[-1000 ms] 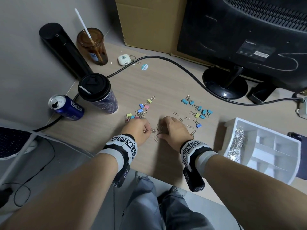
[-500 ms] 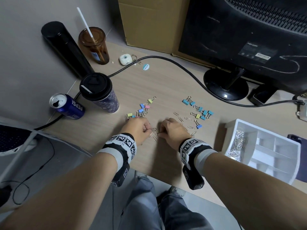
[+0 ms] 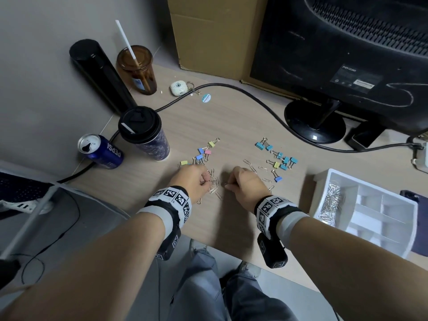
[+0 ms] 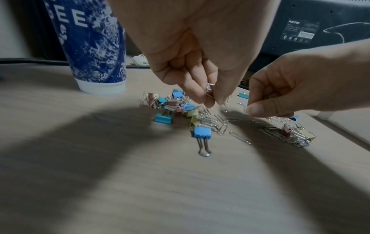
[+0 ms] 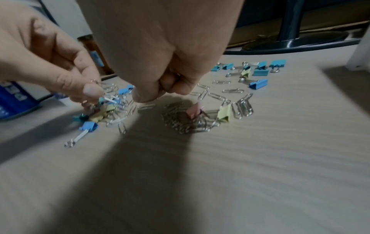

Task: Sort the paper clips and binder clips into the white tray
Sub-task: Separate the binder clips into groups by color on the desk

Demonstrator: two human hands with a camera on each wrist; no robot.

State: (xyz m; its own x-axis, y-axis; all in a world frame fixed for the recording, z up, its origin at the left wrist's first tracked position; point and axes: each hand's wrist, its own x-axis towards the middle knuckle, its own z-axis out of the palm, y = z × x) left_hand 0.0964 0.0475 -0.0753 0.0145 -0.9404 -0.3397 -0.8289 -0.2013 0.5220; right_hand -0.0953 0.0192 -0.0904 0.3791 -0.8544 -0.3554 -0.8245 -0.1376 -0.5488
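On the pale wood-grain worktop [image 3: 231,126] the white compartmented plastic tray [image 3: 404,246] waits right; left hand [image 3: 193,179] pinches a silver wire paper clip [image 4: 209,90]; right hand [image 3: 245,179] curls over others, grip unclear; linked clips could drag pastel binder clips [image 3: 203,151] along.

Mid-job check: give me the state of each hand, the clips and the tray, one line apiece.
left hand: pinches paper clips above the pile
right hand: fingers curled, pinching paper clips
loose paper clips: scattered on the desk
binder clips: on the desk, unsorted
white tray: paper clips in its left compartment
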